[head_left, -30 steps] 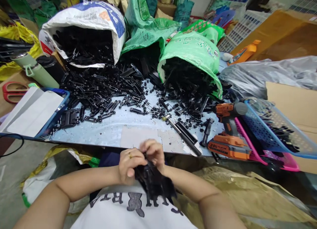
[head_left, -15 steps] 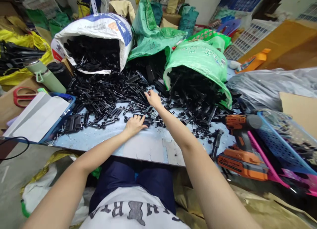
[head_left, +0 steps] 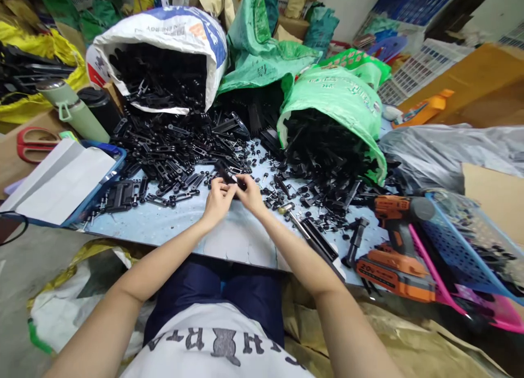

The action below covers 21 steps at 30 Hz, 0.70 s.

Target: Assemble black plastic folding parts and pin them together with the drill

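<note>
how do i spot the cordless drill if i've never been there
Start at the blue table and go to its right end, where a blue basket sits. The cordless drill is just left of that basket. Its pistol shape and orange casing set it apart from the black parts beside it.

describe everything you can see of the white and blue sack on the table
The white and blue sack looks like woven plastic, blue toward the right, with lettering and an orange mark on top. It lies on the far left of the table, its wide, uneven mouth open toward the near edge. Black parts fill the shadowed opening and spread before its rim. A green sack sits right beside it.
</note>
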Motion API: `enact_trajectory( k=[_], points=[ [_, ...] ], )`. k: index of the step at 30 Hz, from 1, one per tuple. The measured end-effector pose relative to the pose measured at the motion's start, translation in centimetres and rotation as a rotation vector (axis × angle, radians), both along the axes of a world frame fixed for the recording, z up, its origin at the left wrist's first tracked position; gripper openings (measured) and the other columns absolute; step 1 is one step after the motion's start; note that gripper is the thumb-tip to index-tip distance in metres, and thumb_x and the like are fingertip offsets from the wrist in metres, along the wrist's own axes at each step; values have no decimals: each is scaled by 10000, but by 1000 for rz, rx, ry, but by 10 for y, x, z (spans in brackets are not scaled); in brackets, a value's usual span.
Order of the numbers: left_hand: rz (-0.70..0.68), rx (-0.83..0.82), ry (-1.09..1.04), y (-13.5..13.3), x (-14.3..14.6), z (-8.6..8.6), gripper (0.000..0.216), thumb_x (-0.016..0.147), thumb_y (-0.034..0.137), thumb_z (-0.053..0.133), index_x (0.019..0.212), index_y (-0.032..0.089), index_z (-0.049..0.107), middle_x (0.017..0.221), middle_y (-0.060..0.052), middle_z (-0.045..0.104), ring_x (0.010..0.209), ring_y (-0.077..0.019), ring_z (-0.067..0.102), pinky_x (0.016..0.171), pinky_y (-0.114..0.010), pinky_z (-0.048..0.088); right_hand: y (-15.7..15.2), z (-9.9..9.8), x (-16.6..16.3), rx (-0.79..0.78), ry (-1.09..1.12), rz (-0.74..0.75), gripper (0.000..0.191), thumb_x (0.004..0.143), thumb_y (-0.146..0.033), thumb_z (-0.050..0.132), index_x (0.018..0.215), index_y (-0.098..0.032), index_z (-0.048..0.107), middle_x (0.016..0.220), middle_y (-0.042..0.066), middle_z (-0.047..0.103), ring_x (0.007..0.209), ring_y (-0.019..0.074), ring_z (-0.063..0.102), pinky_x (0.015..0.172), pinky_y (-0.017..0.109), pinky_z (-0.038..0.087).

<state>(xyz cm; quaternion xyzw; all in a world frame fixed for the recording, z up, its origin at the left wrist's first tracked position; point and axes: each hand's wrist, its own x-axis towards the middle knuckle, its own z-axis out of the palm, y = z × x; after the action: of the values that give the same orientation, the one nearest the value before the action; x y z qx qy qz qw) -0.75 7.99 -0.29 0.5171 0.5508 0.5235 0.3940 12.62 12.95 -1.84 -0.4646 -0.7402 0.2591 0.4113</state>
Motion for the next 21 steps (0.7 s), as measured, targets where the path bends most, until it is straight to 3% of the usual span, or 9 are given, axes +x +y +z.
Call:
enact_trajectory(
  k=[3, 6, 9, 11, 13, 15, 18, 21],
  points=[
    [55, -124, -287, -15, 19, -5, 439, 741, 459, 620, 1019, 133, 525, 776, -27, 620, 623, -120, 584, 576, -237, 473, -50, -8, -4, 190, -156, -71, 302, 835, -302, 487, 1108, -182, 530, 1088, 115, 596, 1023, 242, 541, 902, 419, 427],
    [11, -231, -327, -32, 21, -12, 330, 731, 430, 613, 802, 109, 600, 696, -38, 615, 587, -133, 566, 548, -243, 448, -79, -11, 1, 224, -183, -77, 357, 804, -233, 496, 1157, -181, 509, 1144, 124, 567, 1093, 257, 501, 945, 444, 395],
    [-87, -225, 41, -46, 11, -12, 219, 745, 285, 579, 857, 102, 620, 691, -45, 622, 622, -157, 575, 597, -260, 451, -94, -11, 10, 49, -100, 74, 505, 774, -245, 535, 1265, -190, 433, 1226, 109, 532, 1124, 242, 491, 968, 424, 392],
    [-175, -129, 413, -51, 4, -7, 339, 754, 209, 547, 1073, 97, 578, 789, -68, 645, 731, -190, 596, 683, -288, 462, -97, -9, 15, -103, -51, 169, 570, 761, -280, 562, 1300, -188, 400, 1255, 107, 519, 1136, 243, 487, 979, 423, 386],
    [-239, -22, 741, -53, 1, 0, 523, 769, 163, 518, 1277, 72, 433, 902, -105, 647, 868, -224, 587, 770, -321, 453, -95, -4, 16, -200, 19, 249, 586, 754, -302, 567, 1302, -180, 400, 1276, 107, 508, 1164, 249, 470, 994, 425, 372],
    [-260, 47, 986, -54, 1, 5, 606, 778, 116, 490, 1353, 28, 319, 974, -142, 634, 958, -243, 555, 816, -336, 437, -90, 2, 18, -239, 131, 315, 566, 775, -316, 538, 1307, -179, 401, 1293, 98, 502, 1177, 236, 469, 1000, 407, 372],
    [-285, 126, 1206, -60, 3, 4, 576, 806, 67, 436, 1366, 33, 304, 1033, -161, 612, 982, -251, 533, 807, -347, 431, -83, 10, 26, -258, 180, 234, 467, 813, -341, 518, 1255, -195, 479, 1215, 72, 572, 1106, 211, 533, 973, 383, 399],
    [-271, 196, 1273, -72, -3, -9, 484, 851, 143, 464, 1326, 93, 389, 1136, -170, 574, 1018, -270, 519, 814, -389, 421, -85, 8, 44, -281, -6, 196, 320, 776, -297, 588, 1076, -190, 622, 1022, 59, 664, 949, 206, 610, 896, 367, 455]
  ],
)
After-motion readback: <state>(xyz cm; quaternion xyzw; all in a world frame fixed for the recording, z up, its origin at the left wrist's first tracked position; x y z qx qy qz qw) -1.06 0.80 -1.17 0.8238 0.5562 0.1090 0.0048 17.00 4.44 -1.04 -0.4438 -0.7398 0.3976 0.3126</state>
